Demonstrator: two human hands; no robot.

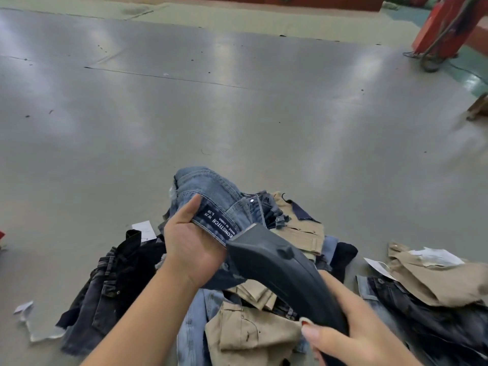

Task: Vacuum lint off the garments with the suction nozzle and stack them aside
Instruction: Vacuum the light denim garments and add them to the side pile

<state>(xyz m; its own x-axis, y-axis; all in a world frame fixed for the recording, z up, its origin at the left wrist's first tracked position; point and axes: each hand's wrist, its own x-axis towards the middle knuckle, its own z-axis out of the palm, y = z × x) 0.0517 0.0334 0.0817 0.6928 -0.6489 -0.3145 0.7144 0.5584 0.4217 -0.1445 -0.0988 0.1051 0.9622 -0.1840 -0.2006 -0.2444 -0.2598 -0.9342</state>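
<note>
My left hand (194, 240) grips a pair of light blue jeans (211, 191) at the waistband, lifted above the pile, with the dark size label facing me. In my right hand (353, 328) is the dark grey suction nozzle (277, 262), my fingers curled round its lower part. Its flat mouth touches the waistband beside the label. Below lies a heap of garments (245, 326): khaki, blue denim and black pieces mixed together.
Black jeans (113, 281) lie at the left of the heap. A separate stack of dark denim and khaki (433, 286) sits at the right. Paper tags (145, 229) lie scattered about. The grey table surface (237, 114) stretches far ahead. A red post (446, 27) stands at back right.
</note>
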